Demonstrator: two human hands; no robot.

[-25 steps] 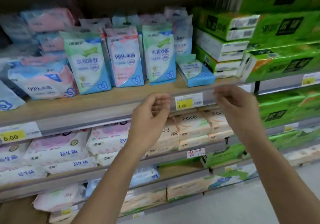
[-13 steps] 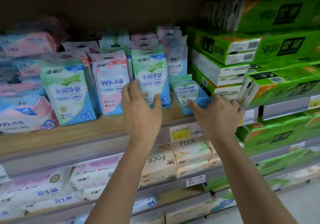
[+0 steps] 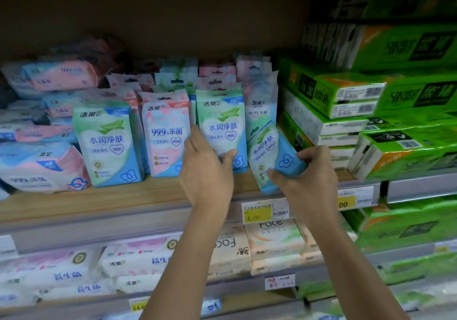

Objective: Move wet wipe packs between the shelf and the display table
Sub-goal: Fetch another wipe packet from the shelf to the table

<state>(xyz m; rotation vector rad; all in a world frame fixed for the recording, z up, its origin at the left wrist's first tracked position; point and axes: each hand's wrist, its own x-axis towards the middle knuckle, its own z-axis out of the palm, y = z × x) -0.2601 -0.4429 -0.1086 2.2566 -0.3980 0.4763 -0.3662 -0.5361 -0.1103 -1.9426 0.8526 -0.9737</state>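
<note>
While the right hand [image 3: 305, 181] closed its grip around a tilted green-and-blue wipe pack [image 3: 272, 154], that pack leaned to the right at the front edge of the wooden shelf [image 3: 99, 201], its lower corner overhanging the lip and its top resting against a pale pack [image 3: 259, 107] behind it. Fingers curled over the blue right side and the thumb pressed on the lower front. Just to the left stood an upright green pack [image 3: 221, 122] of the same print, and the left hand [image 3: 206, 173] gripped it low down, thumb hooked across the front near the blue bottom corner and fingers hidden behind its left edge. The two held packs sat side by side, close or touching; the blur kept me from telling which.

Further left a pink pack [image 3: 165, 134] stood upright, and beyond it another green pack [image 3: 106, 144] stood slightly turned. More packs of both colours lined up behind this front row, toward the far back of the shelf. At the far left, larger pink-and-blue packs [image 3: 42, 166] lay flat in stacks.

To the right of the held packs, green tissue bundles [image 3: 408, 97] were piled high. A yellow price label [image 3: 264, 212] sat on the shelf rail below the right hand, with a second one [image 3: 353, 198] further right. On the shelf underneath lay cream "Face" packs [image 3: 272, 238] and, to the left, white packs with pink tops [image 3: 136, 260]
</note>
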